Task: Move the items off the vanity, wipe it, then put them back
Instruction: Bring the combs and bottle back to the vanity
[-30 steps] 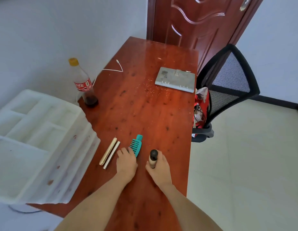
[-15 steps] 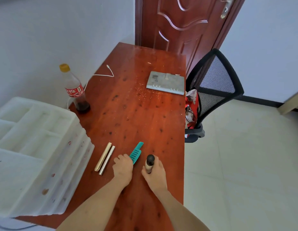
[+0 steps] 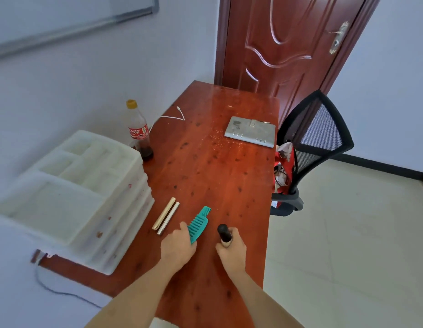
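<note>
The right hand (image 3: 231, 253) grips a black-capped bottle (image 3: 224, 235) upright at the near right of the table (image 3: 215, 166); the left hand (image 3: 177, 247) pinches the near end of a teal comb (image 3: 198, 224) beside it; two gold tubes (image 3: 165, 218) lie just left, touching side by side; a white organizer (image 3: 70, 192) stands further left; a cola bottle (image 3: 139, 131) and grey box (image 3: 250, 131) sit far.

1. Looked like a room in a home: carved wooden door (image 3: 286, 43), pale tiled floor (image 3: 348, 233).
2. Red-brown wooden vanity (image 3: 217, 166) (desk-like) against the wall, mesh office chair (image 3: 317, 138) beside it.
3. Cola bottle (image 3: 139, 131), white plastic drawer unit (image 3: 70, 192).
</note>
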